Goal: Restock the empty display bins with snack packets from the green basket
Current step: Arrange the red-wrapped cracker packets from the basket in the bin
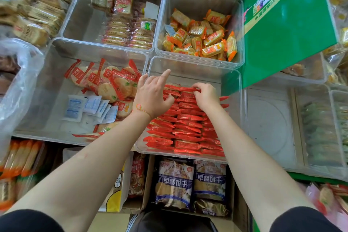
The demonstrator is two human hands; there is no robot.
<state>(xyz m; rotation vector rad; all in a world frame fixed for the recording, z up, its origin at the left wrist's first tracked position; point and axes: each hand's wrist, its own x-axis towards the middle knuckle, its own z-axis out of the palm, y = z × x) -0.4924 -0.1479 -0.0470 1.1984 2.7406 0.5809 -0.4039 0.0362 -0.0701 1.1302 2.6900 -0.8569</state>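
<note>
Rows of red snack packets fill a clear display bin in front of me. My left hand hovers over the far left of the rows, its fingers spread and its index finger pointing up over the bin's far wall. My right hand has its fingers curled down and pinches the top edge of a red packet at the back of the middle row. No green basket shows in this view.
The clear bin on the left holds round rice crackers and white sachets. Behind are a bin of orange packets and one with clear-wrapped crackers. An empty bin stands right. A green sign leans above. Boxes of biscuit bags sit below.
</note>
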